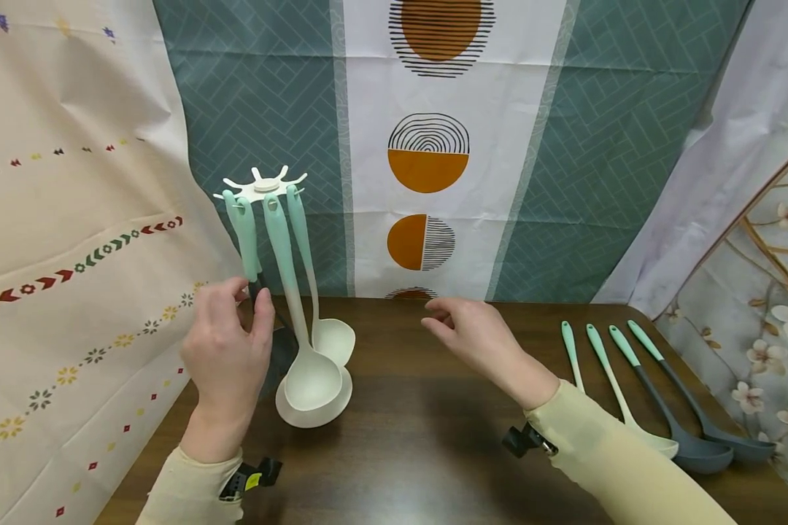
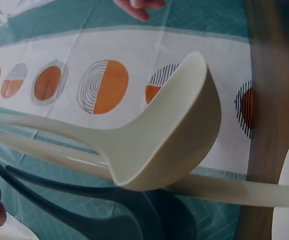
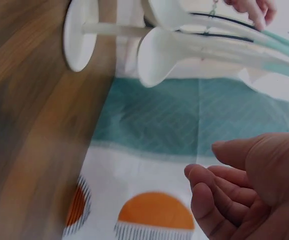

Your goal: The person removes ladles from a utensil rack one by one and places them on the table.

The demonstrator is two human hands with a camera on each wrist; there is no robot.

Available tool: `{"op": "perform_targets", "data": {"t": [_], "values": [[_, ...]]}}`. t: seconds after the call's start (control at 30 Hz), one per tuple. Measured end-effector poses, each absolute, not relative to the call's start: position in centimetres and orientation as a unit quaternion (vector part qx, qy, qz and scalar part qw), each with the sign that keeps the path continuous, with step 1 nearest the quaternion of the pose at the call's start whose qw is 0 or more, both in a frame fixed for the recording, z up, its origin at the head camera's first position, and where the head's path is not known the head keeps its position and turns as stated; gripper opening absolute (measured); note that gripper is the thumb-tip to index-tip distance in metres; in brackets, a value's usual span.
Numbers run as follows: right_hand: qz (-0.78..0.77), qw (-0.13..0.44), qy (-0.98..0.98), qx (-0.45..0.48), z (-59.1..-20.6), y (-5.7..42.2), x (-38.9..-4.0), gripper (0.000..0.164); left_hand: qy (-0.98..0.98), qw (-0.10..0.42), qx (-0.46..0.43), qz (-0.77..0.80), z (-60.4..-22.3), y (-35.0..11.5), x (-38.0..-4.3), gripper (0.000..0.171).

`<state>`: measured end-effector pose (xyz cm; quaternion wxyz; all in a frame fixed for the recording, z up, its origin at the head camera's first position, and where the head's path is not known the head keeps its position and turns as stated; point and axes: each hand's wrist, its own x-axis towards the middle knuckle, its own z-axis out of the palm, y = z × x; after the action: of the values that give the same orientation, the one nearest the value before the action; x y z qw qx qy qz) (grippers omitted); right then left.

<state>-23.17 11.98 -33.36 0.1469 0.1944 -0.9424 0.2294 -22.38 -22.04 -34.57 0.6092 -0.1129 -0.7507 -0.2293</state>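
Observation:
A white rack (image 1: pixel 265 186) with radiating hooks stands at the left on a round base (image 1: pixel 314 418). Mint-handled utensils hang from it: a white ladle (image 1: pixel 313 380) in front, another white ladle (image 1: pixel 333 340) behind, and dark grey utensils (image 2: pixel 169 212), partly hidden in the head view. My left hand (image 1: pixel 226 339) is at the dark shaft just under a mint handle, thumb and index finger on either side, seemingly pinching it. My right hand (image 1: pixel 476 332) hovers over the middle of the table, fingers loosely bent, with nothing in it (image 3: pixel 244 190).
On the right of the brown wooden table (image 1: pixel 394 467) lie more mint-handled utensils: a white one (image 1: pixel 569 346) partly behind my right forearm, a white spoon-like one (image 1: pixel 620 394), and dark grey ones (image 1: pixel 702 453). Patterned cloths (image 1: pixel 263 80) hang behind and at both sides.

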Motion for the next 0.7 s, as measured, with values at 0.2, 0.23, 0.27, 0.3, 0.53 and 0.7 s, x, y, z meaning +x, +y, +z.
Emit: {"op": "perform_targets", "data": {"t": [0.2, 0.23, 0.27, 0.3, 0.53, 0.7], "values": [[0.250, 0.163, -0.928, 0.224, -32.2, 8.9, -23.8, 0.029, -0.781, 0.574, -0.093, -0.230, -34.4, -22.6, -22.4, 0.037], [0.253, 0.164, -0.926, 0.229, -32.1, 8.5, -24.0, 0.027, -0.784, 0.569, -0.091, -0.230, -34.3, -22.6, -22.4, 0.037], [0.257, 0.163, -0.924, 0.231, -31.9, 8.2, -24.1, 0.027, -0.787, 0.565, -0.090, -0.230, -34.3, -22.6, -22.5, 0.037], [0.260, 0.162, -0.923, 0.232, -31.9, 7.9, -24.2, 0.026, -0.791, 0.561, -0.089, -0.229, -34.4, -22.6, -22.5, 0.036], [0.271, 0.155, -0.919, 0.241, -31.5, 6.2, -24.9, 0.026, -0.807, 0.543, -0.085, -0.215, -34.6, -22.8, -22.5, 0.031], [0.275, 0.154, -0.914, 0.254, -31.2, 5.2, -25.3, 0.027, -0.805, 0.543, -0.087, -0.221, -34.5, -22.8, -22.3, 0.026]]}}
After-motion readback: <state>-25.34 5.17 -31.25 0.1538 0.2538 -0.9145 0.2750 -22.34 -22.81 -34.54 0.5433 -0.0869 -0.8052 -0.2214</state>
